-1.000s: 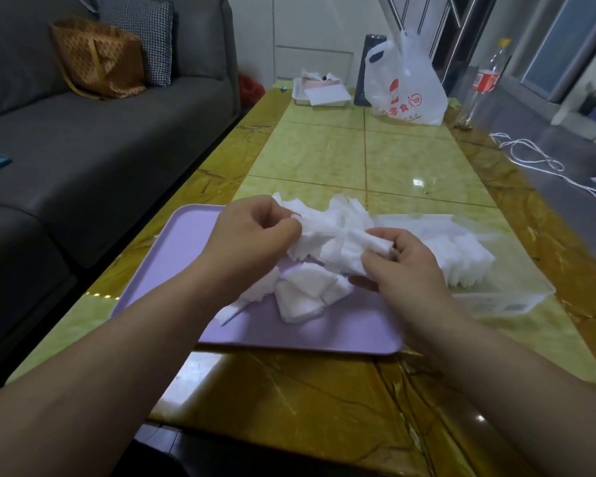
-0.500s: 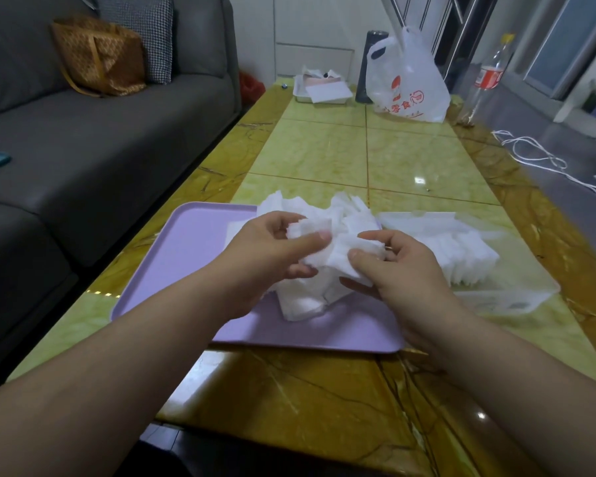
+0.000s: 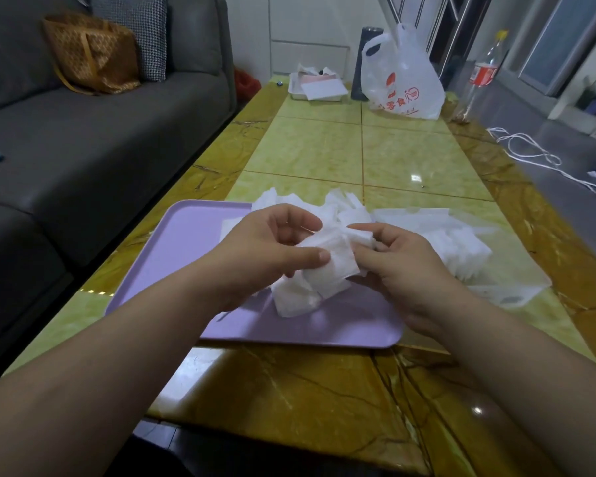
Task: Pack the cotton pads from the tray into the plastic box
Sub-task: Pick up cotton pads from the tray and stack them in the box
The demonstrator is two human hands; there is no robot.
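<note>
A lilac tray [image 3: 186,242] lies on the yellow stone table with a loose heap of white cotton pads [image 3: 300,297] on it. Just right of the tray stands a clear plastic box [image 3: 516,287], partly filled with upright pads [image 3: 461,249]. Over the tray, my left hand [image 3: 265,256] and my right hand [image 3: 403,266] hold a small stack of pads [image 3: 338,259] between them. The left thumb presses on the stack's near face and the right fingers pinch its far end. Pads behind my hands are partly hidden.
At the table's far end are a white plastic bag [image 3: 403,80], a dark cylinder [image 3: 365,60], a small white tray with papers [image 3: 317,87] and a bottle [image 3: 479,74]. A grey sofa [image 3: 83,139] runs along the left. White cables [image 3: 530,156] lie on the floor at right.
Both hands have lifted a little off the heap and drawn together, gathering pads into a small stack held between them.
</note>
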